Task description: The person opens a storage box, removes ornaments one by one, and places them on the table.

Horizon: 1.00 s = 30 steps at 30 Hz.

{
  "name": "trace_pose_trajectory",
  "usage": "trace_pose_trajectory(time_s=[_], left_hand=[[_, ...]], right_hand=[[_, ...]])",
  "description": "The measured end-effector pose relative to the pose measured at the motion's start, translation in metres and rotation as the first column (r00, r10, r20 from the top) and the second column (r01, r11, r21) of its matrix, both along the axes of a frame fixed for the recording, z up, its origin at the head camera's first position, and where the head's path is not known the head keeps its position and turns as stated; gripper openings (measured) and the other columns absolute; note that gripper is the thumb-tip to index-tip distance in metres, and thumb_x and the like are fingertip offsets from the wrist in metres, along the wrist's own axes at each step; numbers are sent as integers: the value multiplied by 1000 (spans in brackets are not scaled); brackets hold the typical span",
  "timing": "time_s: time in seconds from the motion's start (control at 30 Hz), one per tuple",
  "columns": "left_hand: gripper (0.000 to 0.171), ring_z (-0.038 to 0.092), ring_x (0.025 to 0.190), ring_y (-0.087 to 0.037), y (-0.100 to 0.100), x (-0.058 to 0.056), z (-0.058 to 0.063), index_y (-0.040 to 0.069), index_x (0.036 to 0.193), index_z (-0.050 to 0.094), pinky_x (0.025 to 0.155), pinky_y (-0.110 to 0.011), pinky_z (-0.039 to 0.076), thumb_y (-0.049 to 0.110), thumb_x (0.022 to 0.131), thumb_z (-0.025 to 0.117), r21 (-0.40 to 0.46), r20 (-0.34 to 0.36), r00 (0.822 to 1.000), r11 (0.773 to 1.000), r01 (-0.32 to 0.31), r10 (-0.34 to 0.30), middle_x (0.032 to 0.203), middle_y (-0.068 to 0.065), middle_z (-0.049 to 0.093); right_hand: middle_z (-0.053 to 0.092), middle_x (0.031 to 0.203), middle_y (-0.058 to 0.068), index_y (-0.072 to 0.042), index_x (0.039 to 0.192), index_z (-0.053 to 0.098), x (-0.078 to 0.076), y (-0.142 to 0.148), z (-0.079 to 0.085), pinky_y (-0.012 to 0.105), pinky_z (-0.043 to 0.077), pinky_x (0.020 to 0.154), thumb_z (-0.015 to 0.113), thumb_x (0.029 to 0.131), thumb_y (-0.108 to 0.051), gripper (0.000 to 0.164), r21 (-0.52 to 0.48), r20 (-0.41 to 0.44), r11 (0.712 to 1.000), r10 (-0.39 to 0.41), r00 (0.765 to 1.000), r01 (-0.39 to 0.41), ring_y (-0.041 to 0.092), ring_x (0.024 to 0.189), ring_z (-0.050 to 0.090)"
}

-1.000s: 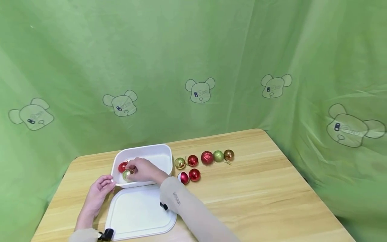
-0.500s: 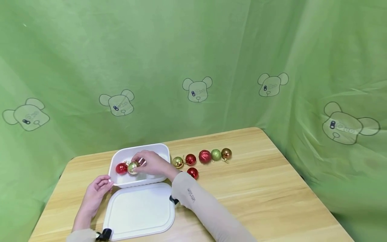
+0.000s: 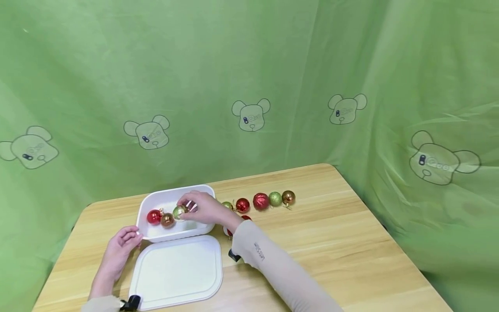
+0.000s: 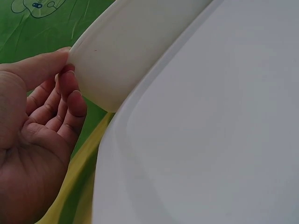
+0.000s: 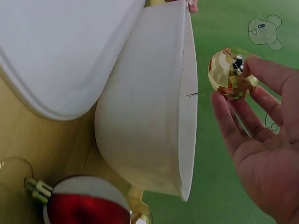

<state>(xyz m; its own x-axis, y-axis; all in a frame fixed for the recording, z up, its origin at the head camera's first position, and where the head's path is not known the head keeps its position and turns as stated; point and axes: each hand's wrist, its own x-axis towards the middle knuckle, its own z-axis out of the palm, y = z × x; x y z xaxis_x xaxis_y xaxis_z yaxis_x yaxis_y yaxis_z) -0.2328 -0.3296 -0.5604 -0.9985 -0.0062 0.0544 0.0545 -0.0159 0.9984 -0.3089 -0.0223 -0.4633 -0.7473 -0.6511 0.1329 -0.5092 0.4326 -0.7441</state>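
Observation:
A white tub [image 3: 202,195] stands on the wooden table with its lid [image 3: 177,271] lying flat in front of it. My right hand [image 3: 189,207] reaches over the tub and pinches a gold mirror-faceted ball [image 5: 232,73] between thumb and fingers, above the tub's inside. A red ball [image 3: 154,216] and a bronze ball [image 3: 167,219] lie in the tub to the left of it. My left hand [image 3: 134,236] holds the tub's near left corner [image 4: 107,51], thumb on the rim and fingers curled under it.
To the right of the tub runs a row of balls: gold [image 3: 227,205], red [image 3: 242,205], glittery red [image 3: 260,201], green [image 3: 275,199], bronze [image 3: 288,197]. A red-and-white ball [image 5: 86,205] lies by the tub's near right corner. Green cloth hangs behind the table.
My right hand has carried the gold ball from the tub's near left toward its middle right. A bronze ball now shows beside the red one. The left hand stays at the corner.

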Motion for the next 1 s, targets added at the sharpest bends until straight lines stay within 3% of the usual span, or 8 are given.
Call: trace_pose_trajectory(time_s=[0.57, 1.0], left_hand=[[25, 67, 84, -5, 0, -1, 1, -2, 122, 55, 79, -17, 59, -2, 99, 65, 0, 10, 1000, 1000, 5, -5, 92, 8, 70], [23, 66, 82, -6, 0, 0, 0, -2, 119, 56, 77, -17, 59, -6, 98, 63, 25, -27, 999, 1000, 18, -18, 91, 7, 70]], right_hand=[[67, 123, 5, -8, 130, 64, 3, 44, -1, 13, 56, 88, 76, 96, -17, 38, -3, 23, 1000, -30, 999, 30, 14, 107, 67], [67, 122, 4, -9, 129, 66, 4, 77, -5, 18, 58, 90, 76, 95, -16, 36, -16, 40, 998, -65, 997, 66, 18, 110, 66]])
